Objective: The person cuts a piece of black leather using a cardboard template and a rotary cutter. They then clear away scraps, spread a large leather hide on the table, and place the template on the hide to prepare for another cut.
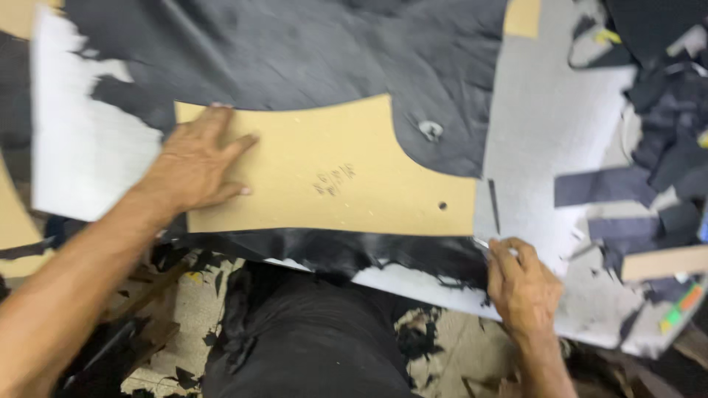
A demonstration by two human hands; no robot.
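Tan pattern board point(324, 173) on black leather point(310, 51), long axis 9-to-3 o'clock.
Left hand point(195, 166) flat, fingers spread, pressing its 9 o'clock end; right hand point(520, 284) pinches a small blade point(481, 244) (barely visible) at its 4 o'clock corner.

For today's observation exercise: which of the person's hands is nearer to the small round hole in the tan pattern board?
Right. The right hand sits just below and right of the hole, at the board's corner; the left hand presses the far end.

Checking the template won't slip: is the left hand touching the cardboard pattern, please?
Touching: the head view shows the left hand pressed flat on the tan cardboard pattern, fingers spread.
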